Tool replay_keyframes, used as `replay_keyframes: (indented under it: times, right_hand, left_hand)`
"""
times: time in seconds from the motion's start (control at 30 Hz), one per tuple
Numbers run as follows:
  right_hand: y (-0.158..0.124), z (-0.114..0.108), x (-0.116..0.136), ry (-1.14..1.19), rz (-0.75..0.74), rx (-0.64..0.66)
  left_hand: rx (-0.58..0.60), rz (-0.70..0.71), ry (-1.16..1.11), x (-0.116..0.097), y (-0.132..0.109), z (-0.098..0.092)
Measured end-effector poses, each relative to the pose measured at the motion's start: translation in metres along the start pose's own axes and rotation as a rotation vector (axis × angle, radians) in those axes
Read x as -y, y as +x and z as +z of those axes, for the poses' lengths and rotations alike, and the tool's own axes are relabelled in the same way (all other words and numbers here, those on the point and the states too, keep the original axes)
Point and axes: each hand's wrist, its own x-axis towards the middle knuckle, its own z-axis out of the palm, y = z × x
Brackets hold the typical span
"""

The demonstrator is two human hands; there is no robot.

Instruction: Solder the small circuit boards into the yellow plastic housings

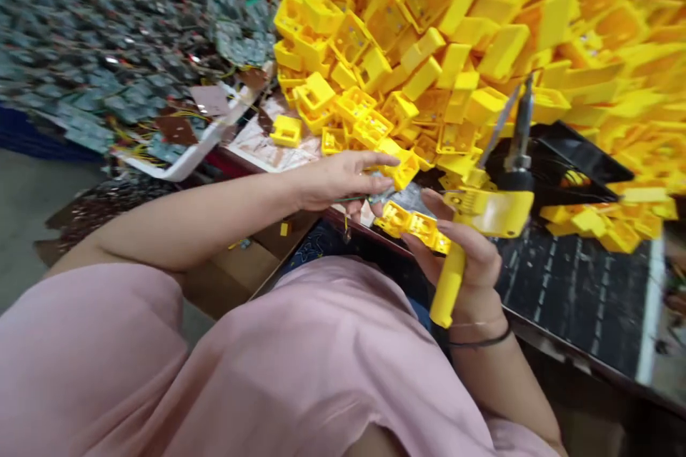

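My left hand [343, 178] reaches in from the left, its fingers pinched on a small grey circuit board [383, 194] with a thin green wire trailing from it. My right hand [466, 257] is closed round the yellow handle of a soldering tool [482, 218], whose metal tip points up and away. A yellow plastic housing [412, 225] lies against the fingers of the same hand. The board is held just above this housing, at the foot of the yellow pile.
A huge heap of yellow plastic housings [482, 36] fills the top right. Green circuit boards [123, 36] are piled at top left, with a white tray [182, 164] below them. A black stand [579, 164] and a dark gridded mat [579, 285] lie to the right.
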Motion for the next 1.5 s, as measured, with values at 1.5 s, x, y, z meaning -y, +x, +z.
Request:
replay_keyframes:
  times: [1.5]
  right_hand:
    - [-0.024, -0.014, -0.011, -0.018, 0.172, -0.460]
  left_hand:
    - [-1.277, 0.212, 1.375, -0.039, 0.071, -0.126]
